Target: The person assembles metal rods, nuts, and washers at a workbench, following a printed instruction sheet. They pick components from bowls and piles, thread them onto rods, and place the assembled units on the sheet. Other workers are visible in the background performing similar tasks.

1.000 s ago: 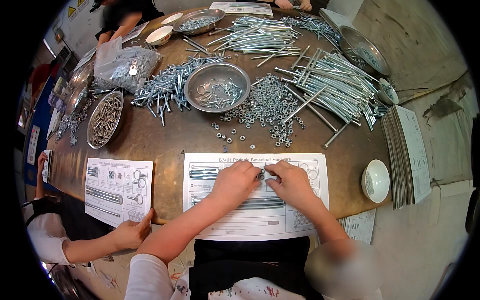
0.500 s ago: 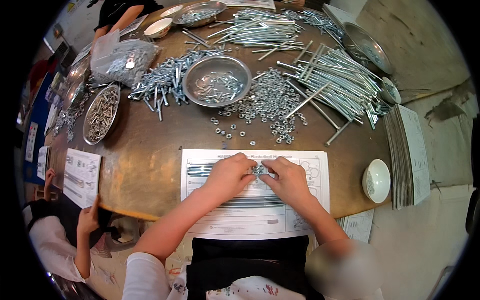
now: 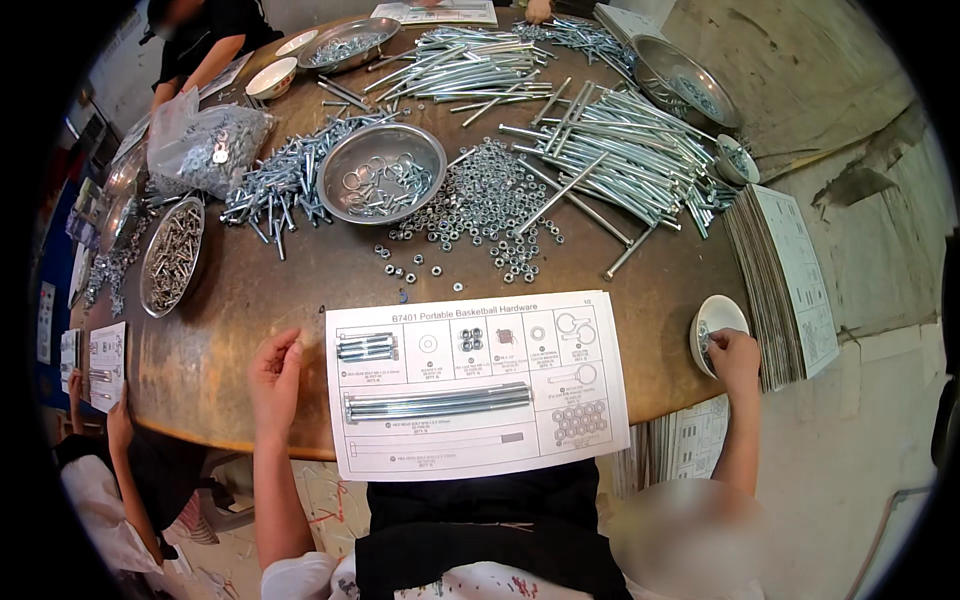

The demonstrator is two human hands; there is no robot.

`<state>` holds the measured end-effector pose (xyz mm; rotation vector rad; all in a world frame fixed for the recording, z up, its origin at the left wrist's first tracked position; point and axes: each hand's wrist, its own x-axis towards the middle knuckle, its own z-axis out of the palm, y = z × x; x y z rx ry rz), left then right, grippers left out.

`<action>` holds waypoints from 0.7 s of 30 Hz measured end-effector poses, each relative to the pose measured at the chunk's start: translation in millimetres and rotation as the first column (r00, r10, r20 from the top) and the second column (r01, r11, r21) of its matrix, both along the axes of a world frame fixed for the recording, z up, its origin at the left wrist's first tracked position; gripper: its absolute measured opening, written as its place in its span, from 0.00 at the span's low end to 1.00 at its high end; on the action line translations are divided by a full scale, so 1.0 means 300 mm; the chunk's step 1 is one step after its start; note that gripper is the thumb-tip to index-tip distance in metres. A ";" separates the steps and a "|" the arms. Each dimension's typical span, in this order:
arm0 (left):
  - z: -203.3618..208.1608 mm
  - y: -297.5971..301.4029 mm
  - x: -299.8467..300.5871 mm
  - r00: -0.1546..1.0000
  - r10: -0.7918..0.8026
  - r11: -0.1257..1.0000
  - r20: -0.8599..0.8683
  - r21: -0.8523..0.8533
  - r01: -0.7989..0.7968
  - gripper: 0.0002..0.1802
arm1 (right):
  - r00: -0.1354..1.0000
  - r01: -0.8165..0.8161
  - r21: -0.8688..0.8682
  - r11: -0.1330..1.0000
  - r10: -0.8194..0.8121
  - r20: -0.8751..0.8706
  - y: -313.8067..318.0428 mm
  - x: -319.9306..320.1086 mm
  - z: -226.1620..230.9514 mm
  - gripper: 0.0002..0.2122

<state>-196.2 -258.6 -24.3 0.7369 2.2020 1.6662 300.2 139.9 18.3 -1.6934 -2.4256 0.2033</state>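
Note:
My left hand point(image 3: 277, 378) rests beside the left edge of a printed hardware sheet point(image 3: 430, 447), its fingers loosely bent and nothing visible in them. At the right, the fingers of my right hand point(image 3: 737, 357) dip into a white bowl point(image 3: 718, 311). They pinch together among small metal pieces, which are mostly hidden. On the sheet lie a row of long bolts point(image 3: 440, 403), a bundle of short bolts point(image 3: 366, 347) and a small cluster of nuts point(image 3: 470, 340). The sheet slightly overhangs the table's near edge.
Loose nuts point(image 3: 490, 195) spread beyond the sheet, beside a steel bowl point(image 3: 335, 200) of rings and small parts. Long bolts point(image 3: 625, 150) and shorter bolts point(image 3: 280, 175) lie in heaps. Stacked sheets point(image 3: 790, 240) stand at the right. Co-workers sit at the left and far side.
Both hands have left the nuts on the sheet. My left hand moved left to the sheet's edge; my right hand moved right into the white bowl. The view has shifted slightly.

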 end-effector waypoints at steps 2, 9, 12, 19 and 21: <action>-0.022 -0.034 -0.013 0.999 0.035 0.999 -0.029 0.002 -0.035 0.11 | 1.000 0.005 -0.003 1.000 -0.005 0.001 -0.006 -0.019 0.000 0.08; -0.126 -0.088 -0.036 0.983 0.033 0.997 -0.181 -0.067 -0.046 0.08 | 0.989 0.014 0.014 1.000 -0.011 -0.148 -0.011 -0.025 -0.017 0.09; -0.111 -0.092 -0.032 0.970 0.003 0.993 -0.242 -0.118 -0.032 0.08 | 0.990 0.077 -0.002 0.997 -0.077 -0.122 -0.026 -0.054 0.015 0.06; -0.080 -0.088 -0.006 0.958 0.000 0.989 -0.288 -0.144 -0.043 0.08 | 0.940 0.110 0.175 0.978 -0.045 -0.338 -0.043 -0.035 0.017 0.05; -0.042 -0.071 0.011 0.948 0.008 0.984 -0.318 -0.166 -0.064 0.07 | 0.868 0.103 0.135 0.985 -0.022 -0.496 -0.063 -0.090 0.037 0.04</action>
